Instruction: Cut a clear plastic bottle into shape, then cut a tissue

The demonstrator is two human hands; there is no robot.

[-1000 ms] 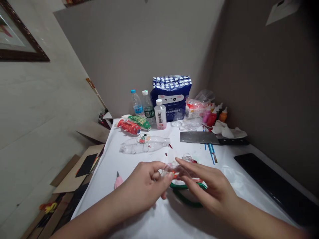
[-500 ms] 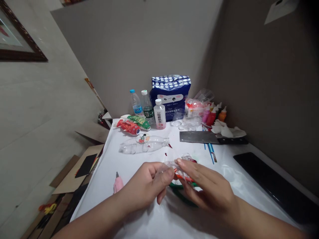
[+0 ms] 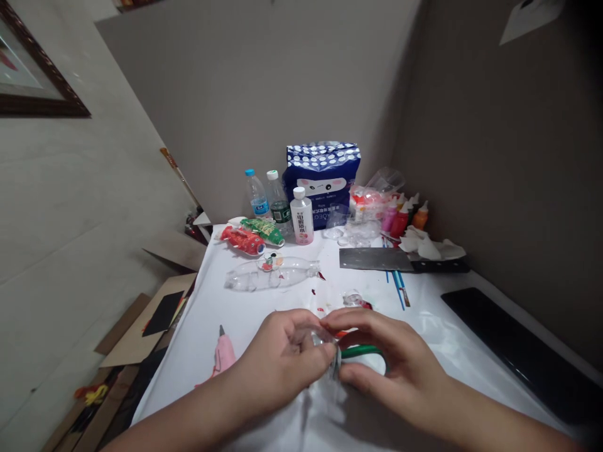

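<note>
Holds clear plastic at six o'clock in the view, above the table, pinched narrowly in the left hand. Curves the right hand wide at the plastic's three o'clock edge, fingertips right by the rim; cannot tell about pressing or merely bracketing. Seems mid-handling: turning or working the piece between both hands. Probably calls next for a steady left pinch and a light right touch, given such thin-looking walls. Leaves a green loop in sight at three o'clock. Has a glue gun at nine, a bottle lying at eleven, a cleaver at one. Compared with half a second ago, tips the plastic more steeply, rounds the right hand from nearly flat, bares more of the glue gun; keeps the left pinch.
</note>
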